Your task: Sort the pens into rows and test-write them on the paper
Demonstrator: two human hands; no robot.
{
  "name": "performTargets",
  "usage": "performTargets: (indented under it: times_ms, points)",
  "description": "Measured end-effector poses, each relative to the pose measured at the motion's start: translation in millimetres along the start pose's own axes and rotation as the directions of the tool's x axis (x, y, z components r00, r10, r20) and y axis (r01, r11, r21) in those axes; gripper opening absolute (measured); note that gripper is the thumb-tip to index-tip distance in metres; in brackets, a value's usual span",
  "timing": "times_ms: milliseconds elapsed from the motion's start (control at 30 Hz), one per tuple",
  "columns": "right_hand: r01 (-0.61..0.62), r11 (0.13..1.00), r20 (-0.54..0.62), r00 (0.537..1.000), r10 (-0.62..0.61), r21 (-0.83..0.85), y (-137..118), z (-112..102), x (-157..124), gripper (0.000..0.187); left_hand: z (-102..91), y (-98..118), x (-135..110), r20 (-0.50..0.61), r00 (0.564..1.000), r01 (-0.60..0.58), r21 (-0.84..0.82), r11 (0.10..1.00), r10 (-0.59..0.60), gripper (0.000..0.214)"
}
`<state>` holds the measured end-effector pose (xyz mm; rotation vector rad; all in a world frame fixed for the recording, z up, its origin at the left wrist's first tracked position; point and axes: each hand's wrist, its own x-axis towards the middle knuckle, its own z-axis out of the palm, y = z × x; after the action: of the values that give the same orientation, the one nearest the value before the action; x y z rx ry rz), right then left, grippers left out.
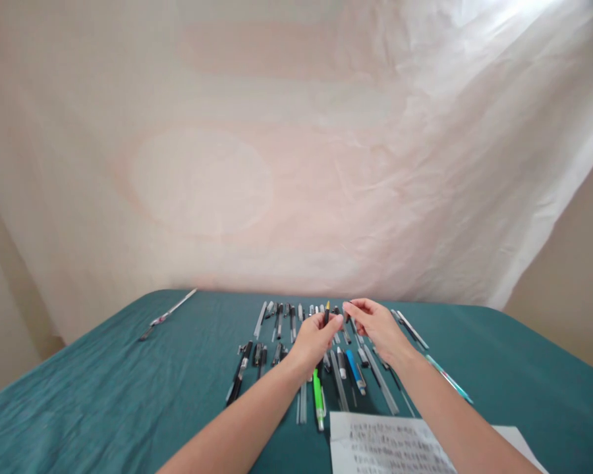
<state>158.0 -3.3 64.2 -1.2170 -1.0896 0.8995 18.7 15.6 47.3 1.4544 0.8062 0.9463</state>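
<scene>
My left hand (315,339) is closed around a dark pen barrel (327,311) with a yellowish tip pointing up. Just right of it, my right hand (377,326) pinches thumb and fingers together on something small and dark that is mostly hidden. The two hands are close but apart, raised over rows of pens and pen parts. Beneath them lie a bright green pen (319,400), a blue pen (355,372) and a white-and-grey pen piece (341,363). Clear barrels, such as one long clear tube (381,382), lie alongside. My forearms cover part of the rows.
A dark green cloth (128,395) covers the table. A sheet of paper with writing (390,444) lies at the front, under my right forearm. A long wrapped stick (170,313) is at far left, a teal pen (449,380) at right. Pale fabric (296,164) hangs behind.
</scene>
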Motion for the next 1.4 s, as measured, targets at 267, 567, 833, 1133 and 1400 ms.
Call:
performTargets:
  times_ms: [267,567,833,1133,1400]
  points:
    - [-0.035,0.999,0.059,0.998,0.038,-0.041,2.7,13.3,-9.5,0.033,-37.5,7.2,16.8,-0.129,0.992,0.037,0.205,0.978,-0.011,0.033]
    - [-0.064,0.995,0.095,0.993,0.071,-0.074,5.0,10.9,-7.6,0.027,-190.7,-13.3,50.0,-0.495,0.853,0.44,0.513,0.737,-0.165,0.032]
    - [-0.045,0.995,0.109,0.993,0.055,-0.091,8.8,10.2,-6.5,0.028,-211.8,-38.2,66.6,-0.539,0.802,0.571,0.569,0.592,-0.256,0.032]
    - [-0.061,0.993,0.105,0.992,0.071,-0.098,12.4,9.3,-2.9,0.029,-190.4,0.4,55.0,-0.464,0.854,0.418,0.339,0.843,-0.237,0.032]
    - [-0.109,0.981,0.427,0.889,0.169,-0.162,-2.9,29.4,-26.9,0.034,-77.6,35.8,5.8,-0.113,0.991,0.054,-0.103,0.993,-0.066,0.029]
